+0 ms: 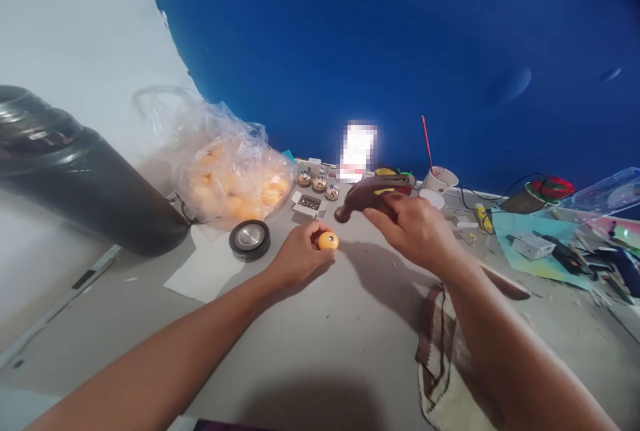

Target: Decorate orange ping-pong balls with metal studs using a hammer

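Observation:
My left hand (299, 253) rests on the grey table (320, 324) with its fingers closed round a small orange ball (328, 240) that has a dark dot on top. My right hand (415, 228) is closed round a brown hammer (367, 194), gripped close to the head. The hammer head hangs a little above and to the right of the ball, not touching it.
A clear bag of orange balls (233, 181) lies at the back left beside a large dark cylinder (80, 178). A black roll of tape (249, 238), a small box of nails (309, 203), round metal caps (319, 183), a white cup (440, 179), a cloth (440, 351) and tool clutter at the right (565, 244) lie around.

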The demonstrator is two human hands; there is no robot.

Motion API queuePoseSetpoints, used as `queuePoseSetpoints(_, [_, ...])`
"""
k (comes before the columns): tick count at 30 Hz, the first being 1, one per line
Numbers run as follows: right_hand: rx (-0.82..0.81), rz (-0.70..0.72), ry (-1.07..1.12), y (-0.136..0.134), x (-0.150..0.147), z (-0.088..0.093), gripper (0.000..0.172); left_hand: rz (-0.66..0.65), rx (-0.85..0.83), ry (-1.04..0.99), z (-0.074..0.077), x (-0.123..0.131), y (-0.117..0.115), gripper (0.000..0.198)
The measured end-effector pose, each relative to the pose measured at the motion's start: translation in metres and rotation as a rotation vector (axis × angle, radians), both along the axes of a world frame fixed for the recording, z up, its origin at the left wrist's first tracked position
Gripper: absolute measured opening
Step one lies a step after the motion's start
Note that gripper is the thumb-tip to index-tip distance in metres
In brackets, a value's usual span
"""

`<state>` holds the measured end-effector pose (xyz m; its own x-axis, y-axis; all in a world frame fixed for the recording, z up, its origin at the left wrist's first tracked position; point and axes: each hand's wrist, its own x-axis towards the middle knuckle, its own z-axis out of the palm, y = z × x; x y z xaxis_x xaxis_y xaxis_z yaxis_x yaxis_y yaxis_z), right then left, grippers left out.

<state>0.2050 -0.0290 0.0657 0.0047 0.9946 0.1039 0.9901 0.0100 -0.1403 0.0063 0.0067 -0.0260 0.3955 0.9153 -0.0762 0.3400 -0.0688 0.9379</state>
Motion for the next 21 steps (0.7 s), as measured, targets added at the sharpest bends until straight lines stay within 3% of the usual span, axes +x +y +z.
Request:
queuePoseSetpoints(3, [0.020, -0.092, -0.008, 0.007, 0.008, -0.004, 0.037, 0.014, -0.045, -0.041, 0.000, 0.001, -0.003, 0.025])
queuePoseSetpoints(7, [-0.116, -0.078, 0.041, 0.020, 0.013, -0.022, 0.025, 0.023, -0.057, -0.057, -0.001, 0.002, -0.004, 0.022])
queuePoseSetpoints(15, [-0.205, -0.082, -0.042, 0.032, 0.011, -0.051, 0.020, 0.029, -0.004, -0.114, -0.003, 0.001, -0.002, 0.026])
queuePoseSetpoints(21, [-0.199, -0.032, -0.087, 0.035, 0.009, -0.063, 0.021, 0.218, 0.268, -0.151, -0.003, 0.000, -0.005, 0.030])
